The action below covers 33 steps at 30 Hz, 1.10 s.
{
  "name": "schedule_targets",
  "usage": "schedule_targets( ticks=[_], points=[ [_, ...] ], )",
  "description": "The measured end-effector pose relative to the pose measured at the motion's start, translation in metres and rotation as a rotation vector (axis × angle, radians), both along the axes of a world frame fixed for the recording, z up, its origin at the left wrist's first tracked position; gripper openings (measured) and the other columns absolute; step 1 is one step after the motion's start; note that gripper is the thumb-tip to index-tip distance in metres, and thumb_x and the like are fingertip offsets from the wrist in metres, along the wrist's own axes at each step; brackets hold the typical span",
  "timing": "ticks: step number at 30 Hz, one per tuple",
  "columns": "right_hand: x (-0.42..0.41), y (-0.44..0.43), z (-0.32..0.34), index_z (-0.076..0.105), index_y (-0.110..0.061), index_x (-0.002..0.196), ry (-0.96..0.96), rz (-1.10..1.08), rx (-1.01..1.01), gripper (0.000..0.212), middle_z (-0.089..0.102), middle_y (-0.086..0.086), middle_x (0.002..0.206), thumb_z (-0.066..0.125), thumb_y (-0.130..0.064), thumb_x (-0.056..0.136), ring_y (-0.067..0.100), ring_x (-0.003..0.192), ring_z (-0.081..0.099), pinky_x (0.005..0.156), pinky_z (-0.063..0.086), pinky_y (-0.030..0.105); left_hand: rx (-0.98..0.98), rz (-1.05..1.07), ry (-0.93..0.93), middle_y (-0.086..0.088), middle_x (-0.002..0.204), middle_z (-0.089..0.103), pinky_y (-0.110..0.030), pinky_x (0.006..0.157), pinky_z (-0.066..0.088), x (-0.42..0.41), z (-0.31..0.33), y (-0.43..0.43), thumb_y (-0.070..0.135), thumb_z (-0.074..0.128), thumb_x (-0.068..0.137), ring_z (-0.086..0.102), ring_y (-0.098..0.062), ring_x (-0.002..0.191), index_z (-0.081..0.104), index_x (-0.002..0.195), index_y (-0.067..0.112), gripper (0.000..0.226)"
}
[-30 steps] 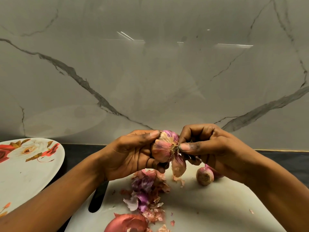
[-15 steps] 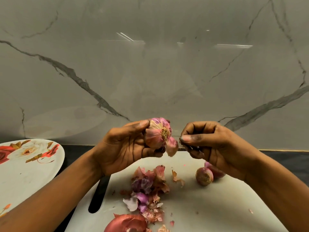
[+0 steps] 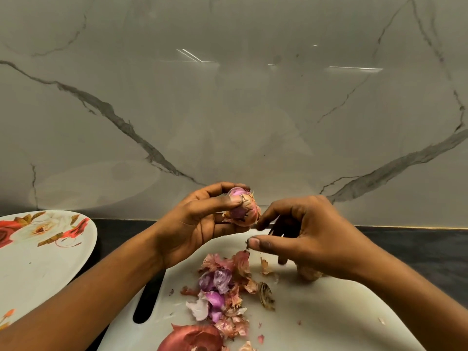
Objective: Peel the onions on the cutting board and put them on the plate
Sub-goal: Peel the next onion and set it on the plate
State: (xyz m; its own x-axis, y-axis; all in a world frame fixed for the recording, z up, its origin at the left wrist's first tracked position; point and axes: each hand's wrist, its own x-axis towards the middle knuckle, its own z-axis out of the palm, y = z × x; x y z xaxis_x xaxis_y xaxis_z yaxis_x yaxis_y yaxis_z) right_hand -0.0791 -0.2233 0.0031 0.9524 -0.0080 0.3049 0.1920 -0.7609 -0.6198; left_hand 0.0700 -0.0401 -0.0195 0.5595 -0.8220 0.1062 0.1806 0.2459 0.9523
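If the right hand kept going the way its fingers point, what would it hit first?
Probably the onion in the left hand: the right hand points left at it, close by, though depth is unclear.

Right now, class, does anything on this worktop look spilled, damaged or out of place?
Only peels strewn across the board under the onion in the left hand: ordinary peeling litter, nothing amiss.

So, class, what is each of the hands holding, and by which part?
The left hand grips the onion round its middle, thumb in front, fingers over the top. Whether the right hand holds anything cannot be told.
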Motion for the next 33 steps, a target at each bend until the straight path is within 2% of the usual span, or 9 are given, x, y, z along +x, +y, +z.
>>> schedule_targets(
  ticks=[3,7,14,17,20,24,28,30,33],
  points=[
    [0.002,-0.002,-0.003,0.070,-0.031,0.105,-0.173,-0.083,-0.057,0.044,0.075,-0.011,0.080,0.086,-0.056,0.073,0.006,0.073,0.074,0.064,0.064,0.030,0.036,0.004,0.022,-0.025,0.125,0.071,-0.034,0.084,0.066,-0.003,-0.002,0.000,0.014,0.076,0.083,0.074,-0.038,0.107,0.067,0.127,0.007,0.045],
    [0.005,-0.003,-0.008,0.069,-0.030,0.116,-0.226,-0.066,-0.037,0.050,0.075,-0.014,0.087,0.086,-0.051,0.073,0.000,0.084,0.074,0.071,0.061,0.019,0.087,0.004,-0.040,-0.022,0.126,0.071,-0.034,0.081,0.066,-0.006,-0.002,-0.001,0.020,0.084,0.077,0.074,-0.039,0.109,0.071,0.123,0.008,0.049],
    [0.009,-0.011,-0.009,0.079,-0.021,0.115,-0.242,-0.017,0.102,0.031,0.080,-0.011,0.092,0.083,-0.024,0.084,0.007,0.084,0.078,0.076,0.064,0.025,0.041,0.000,-0.012,-0.029,0.123,0.072,-0.037,0.087,0.065,-0.006,0.001,-0.001,0.027,0.074,0.088,0.075,-0.040,0.102,0.067,0.128,0.002,0.047],
    [0.011,-0.015,-0.009,0.081,-0.018,0.109,-0.225,-0.004,0.202,0.022,0.081,-0.006,0.090,0.079,-0.011,0.089,0.017,0.081,0.078,0.075,0.065,0.030,0.027,-0.026,0.027,-0.033,0.124,0.070,-0.036,0.086,0.066,-0.005,0.003,0.000,0.030,0.071,0.089,0.076,-0.040,0.101,0.071,0.126,0.001,0.047],
    [0.012,-0.018,-0.008,0.082,-0.018,0.103,-0.235,-0.048,0.230,0.020,0.081,-0.006,0.088,0.076,-0.004,0.091,0.016,0.080,0.079,0.074,0.065,0.029,0.012,-0.038,0.055,-0.034,0.127,0.068,-0.039,0.087,0.066,-0.005,0.003,0.001,0.026,0.068,0.090,0.075,-0.042,0.102,0.074,0.122,0.003,0.041],
    [0.011,-0.021,-0.004,0.083,-0.021,0.095,-0.252,-0.119,0.246,0.018,0.081,-0.005,0.084,0.078,-0.005,0.089,0.014,0.077,0.079,0.069,0.065,0.027,0.003,-0.051,0.085,-0.035,0.132,0.065,-0.042,0.090,0.065,-0.003,0.003,0.003,0.024,0.073,0.087,0.073,-0.045,0.106,0.072,0.128,0.003,0.046],
    [0.007,-0.021,0.000,0.081,-0.011,0.095,-0.163,-0.064,0.273,0.010,0.080,0.005,0.079,0.077,-0.003,0.090,0.023,0.068,0.076,0.061,0.063,0.030,0.030,-0.038,0.036,-0.031,0.127,0.069,-0.041,0.092,0.064,-0.003,0.002,0.002,0.030,0.079,0.077,0.072,-0.043,0.107,0.073,0.128,0.007,0.056],
    [0.007,-0.017,-0.002,0.080,-0.010,0.099,-0.076,-0.002,0.261,0.009,0.080,0.006,0.081,0.079,-0.009,0.090,0.024,0.069,0.077,0.061,0.061,0.029,0.035,-0.031,0.018,-0.029,0.126,0.070,-0.037,0.087,0.065,-0.003,0.002,0.002,0.031,0.080,0.077,0.072,-0.040,0.107,0.074,0.127,0.009,0.055],
    [0.007,-0.011,-0.006,0.081,-0.017,0.106,-0.067,0.024,0.157,0.022,0.081,-0.003,0.087,0.084,-0.026,0.086,0.015,0.078,0.079,0.069,0.064,0.029,0.046,-0.003,-0.005,-0.027,0.123,0.072,-0.032,0.081,0.065,-0.004,0.002,0.000,0.028,0.082,0.082,0.072,-0.037,0.105,0.075,0.124,0.009,0.047]
  ],
)
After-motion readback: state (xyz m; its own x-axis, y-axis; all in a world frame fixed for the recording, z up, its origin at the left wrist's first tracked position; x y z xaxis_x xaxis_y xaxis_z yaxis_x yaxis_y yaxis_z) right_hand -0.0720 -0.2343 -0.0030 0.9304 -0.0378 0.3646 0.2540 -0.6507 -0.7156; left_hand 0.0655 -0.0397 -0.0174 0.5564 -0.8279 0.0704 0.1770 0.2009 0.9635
